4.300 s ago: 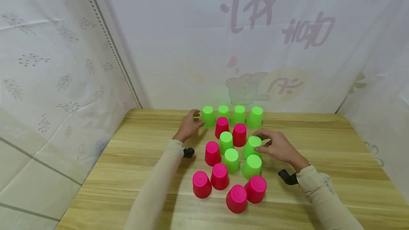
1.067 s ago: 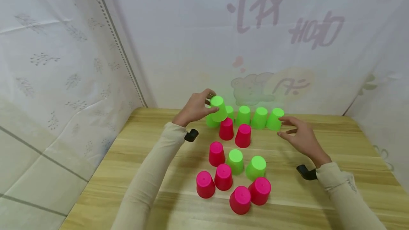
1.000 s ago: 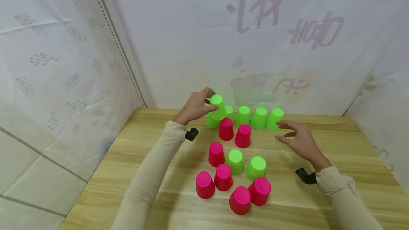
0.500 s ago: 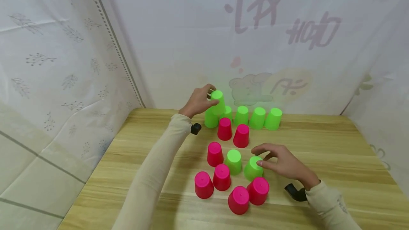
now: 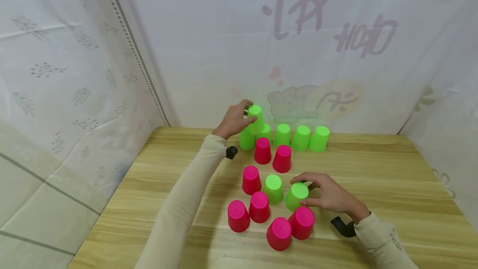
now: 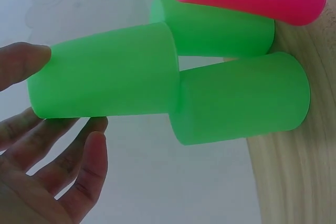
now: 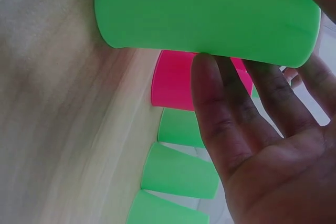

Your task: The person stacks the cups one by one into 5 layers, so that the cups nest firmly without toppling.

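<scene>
My left hand (image 5: pixel 232 121) pinches an upside-down green cup (image 5: pixel 255 115) between thumb and fingers near its base. That cup sits over the left end of a back row of upside-down green cups (image 5: pixel 282 137); in the left wrist view its rim meets the bases of two green cups, one of them the near cup (image 6: pixel 241 100). My right hand (image 5: pixel 330 194) is around another upturned green cup (image 5: pixel 297 196) on the table, thumb on the near side and fingers behind. A further green cup (image 5: pixel 273 190) stands just left of it.
Several upturned pink cups stand about: two before the back row, including one pink cup (image 5: pixel 281 159), another pink cup (image 5: pixel 251 181) at middle left, and more near the front, such as this pink cup (image 5: pixel 279 234). A printed cloth (image 5: pixel 209 53) hangs behind the wooden table (image 5: pixel 392 169).
Since 4.3 s ago, a green cup joined the back row's right end and my left hand raised another onto its left end. My right hand came from that row to grip the front green cup.
</scene>
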`<state>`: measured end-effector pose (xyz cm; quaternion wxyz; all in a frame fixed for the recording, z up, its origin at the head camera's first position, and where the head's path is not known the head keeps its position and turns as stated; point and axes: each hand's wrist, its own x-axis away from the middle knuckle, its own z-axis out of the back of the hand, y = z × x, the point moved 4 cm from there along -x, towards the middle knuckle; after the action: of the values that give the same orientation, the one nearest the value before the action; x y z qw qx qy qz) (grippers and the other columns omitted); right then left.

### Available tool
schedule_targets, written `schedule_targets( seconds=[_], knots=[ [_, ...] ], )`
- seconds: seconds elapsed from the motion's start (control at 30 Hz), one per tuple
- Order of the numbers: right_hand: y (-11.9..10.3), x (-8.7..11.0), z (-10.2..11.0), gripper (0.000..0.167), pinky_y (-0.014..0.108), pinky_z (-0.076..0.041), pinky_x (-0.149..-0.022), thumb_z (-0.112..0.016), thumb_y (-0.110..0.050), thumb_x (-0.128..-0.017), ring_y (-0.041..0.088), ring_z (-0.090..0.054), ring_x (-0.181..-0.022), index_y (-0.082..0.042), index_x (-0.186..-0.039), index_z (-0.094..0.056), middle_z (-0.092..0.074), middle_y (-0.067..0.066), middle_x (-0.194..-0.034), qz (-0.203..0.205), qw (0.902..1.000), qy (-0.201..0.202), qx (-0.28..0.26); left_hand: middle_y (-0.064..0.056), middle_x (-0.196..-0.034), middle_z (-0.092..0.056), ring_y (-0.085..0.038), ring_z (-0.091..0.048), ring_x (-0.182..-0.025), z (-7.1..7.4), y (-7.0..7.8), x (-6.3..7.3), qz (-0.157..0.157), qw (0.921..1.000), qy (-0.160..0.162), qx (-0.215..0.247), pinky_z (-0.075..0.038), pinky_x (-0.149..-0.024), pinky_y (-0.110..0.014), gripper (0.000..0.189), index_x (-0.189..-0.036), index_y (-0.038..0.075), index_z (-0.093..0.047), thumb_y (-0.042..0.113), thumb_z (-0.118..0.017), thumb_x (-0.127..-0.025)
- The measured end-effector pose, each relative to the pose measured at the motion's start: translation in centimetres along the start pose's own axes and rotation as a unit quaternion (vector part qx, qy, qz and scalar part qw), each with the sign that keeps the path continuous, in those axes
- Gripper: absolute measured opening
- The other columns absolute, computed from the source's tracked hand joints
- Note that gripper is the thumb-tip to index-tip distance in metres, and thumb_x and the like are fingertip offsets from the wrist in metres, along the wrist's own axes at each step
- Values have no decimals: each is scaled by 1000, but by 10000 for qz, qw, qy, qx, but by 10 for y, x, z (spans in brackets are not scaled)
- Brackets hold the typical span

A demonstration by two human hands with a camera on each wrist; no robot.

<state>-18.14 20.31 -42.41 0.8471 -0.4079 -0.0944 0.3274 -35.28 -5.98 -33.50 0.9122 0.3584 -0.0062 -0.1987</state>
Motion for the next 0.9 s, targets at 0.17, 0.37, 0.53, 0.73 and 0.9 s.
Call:
schedule_targets(
  seconds=[0.17, 0.37, 0.53, 0.73, 0.9],
  knots=[
    [3, 0, -1, 47, 29, -58, -83, -79, -16, -86, 9, -63, -107, -15, -129, -62, -69, 13, -123, -7, 9999, 47, -146, -14, -140, -58, -31, -61, -124, -2, -1, 0, 13, 10000, 26, 2, -54, -104, -41, 49, -141, 5, -46, 23, -63, -98],
    [7, 2, -2, 47, 28, -59, -82, -81, -14, -84, 5, -63, -103, -8, -126, -62, -69, 4, -118, 6, 9994, 241, -264, -14, -142, -57, -31, -60, -126, -5, -4, 0, 96, 9999, -11, 31, -53, -105, -41, 53, -144, 6, -44, 22, -65, -98],
    [7, 4, -3, 43, 29, -59, -83, -82, -13, -83, 6, -64, -102, -9, -122, -64, -69, -3, -115, -14, 9986, 310, -424, -15, -144, -56, -32, -60, -128, -7, -3, -1, 120, 9999, 0, 13, -53, -106, -41, 55, -145, 6, -42, 19, -66, -97],
    [10, 5, -1, 44, 29, -59, -83, -81, -18, -84, 5, -64, -102, -12, -124, -65, -70, -2, -117, -109, 9986, 324, -399, -16, -147, -53, -32, -59, -130, -8, -4, 0, 152, 9999, -10, 74, -52, -107, -41, 59, -147, 6, -39, 18, -67, -97],
    [9, 4, 2, 45, 27, -59, -81, -82, -20, -84, 4, -64, -101, -9, -124, -65, -71, -1, -116, -136, 9985, 387, -350, -18, -148, -51, -34, -58, -131, -8, -11, 6, 187, 9998, -46, 101, -53, -107, -42, 65, -150, 4, -35, 19, -68, -96]
  ],
)
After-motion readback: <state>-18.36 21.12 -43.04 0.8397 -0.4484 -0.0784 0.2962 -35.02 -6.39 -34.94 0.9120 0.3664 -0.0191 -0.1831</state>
